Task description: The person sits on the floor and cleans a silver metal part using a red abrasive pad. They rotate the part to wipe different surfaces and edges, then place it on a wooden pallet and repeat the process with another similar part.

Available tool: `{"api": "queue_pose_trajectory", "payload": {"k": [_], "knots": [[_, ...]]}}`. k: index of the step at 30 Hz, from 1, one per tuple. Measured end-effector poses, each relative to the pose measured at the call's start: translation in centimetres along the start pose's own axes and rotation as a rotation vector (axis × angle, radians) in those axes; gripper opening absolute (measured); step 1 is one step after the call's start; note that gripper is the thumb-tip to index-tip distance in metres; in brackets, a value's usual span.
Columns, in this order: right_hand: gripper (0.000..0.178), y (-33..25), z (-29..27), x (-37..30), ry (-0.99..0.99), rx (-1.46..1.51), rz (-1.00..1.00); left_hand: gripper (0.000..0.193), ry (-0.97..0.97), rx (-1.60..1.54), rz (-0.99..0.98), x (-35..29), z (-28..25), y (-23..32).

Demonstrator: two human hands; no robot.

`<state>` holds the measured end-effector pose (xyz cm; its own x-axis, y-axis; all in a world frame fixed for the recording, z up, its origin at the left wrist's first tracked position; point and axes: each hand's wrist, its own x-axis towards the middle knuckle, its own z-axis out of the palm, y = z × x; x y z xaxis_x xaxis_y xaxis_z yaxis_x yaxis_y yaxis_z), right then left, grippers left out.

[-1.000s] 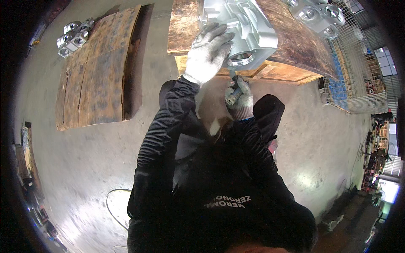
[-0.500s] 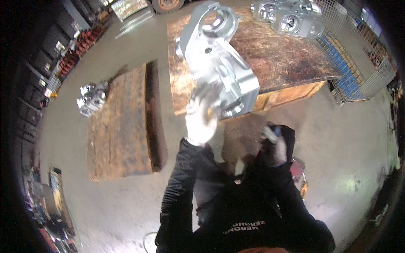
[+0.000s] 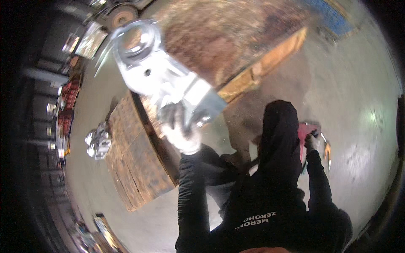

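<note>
The left hand (image 3: 181, 130), loosely open, seems to steady the silver casting (image 3: 162, 76) just ahead of it, while the right hand (image 3: 312, 142), grip unclear, is at a red item (image 3: 305, 128), likely calling for careful handling.

Brown board (image 3: 139, 160) here, just left of the left grip (image 3: 180, 131); wheel (image 3: 121, 17) well ahead; blue crate (image 3: 331, 19), perhaps, far ahead-right, blurry!

Worn wooden surface (image 3: 236, 38) beyond the left hand (image 3: 182, 133), silver metal casting (image 3: 165, 76) on it, grey floor (image 3: 358, 88), red item (image 3: 304, 127) at the right hand (image 3: 312, 141)
</note>
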<state>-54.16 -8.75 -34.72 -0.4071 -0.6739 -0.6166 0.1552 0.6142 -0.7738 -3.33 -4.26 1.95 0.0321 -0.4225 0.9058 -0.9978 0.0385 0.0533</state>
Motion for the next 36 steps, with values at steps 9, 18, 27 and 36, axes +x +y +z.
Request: {"api": "queue_pose_trajectory", "payload": {"k": [9,18,27,36], "knots": [[0.038,16.3,-3.9,-2.3,-0.229,-1.294,0.057,0.035,0.059,-0.004,-0.057,0.7,1.4,1.6],[0.037,11.3,-6.3,-5.3,0.109,-1.078,0.175,0.038,0.009,0.328,-0.039,1.4,4.2,1.9],[0.064,9.8,-8.4,-4.1,0.413,-1.073,-0.127,0.039,-0.035,0.093,-0.110,3.2,8.8,4.6],[0.089,12.6,-2.2,-2.6,0.072,-1.259,0.498,0.065,-0.205,0.127,0.116,-1.2,2.0,7.2]]}}
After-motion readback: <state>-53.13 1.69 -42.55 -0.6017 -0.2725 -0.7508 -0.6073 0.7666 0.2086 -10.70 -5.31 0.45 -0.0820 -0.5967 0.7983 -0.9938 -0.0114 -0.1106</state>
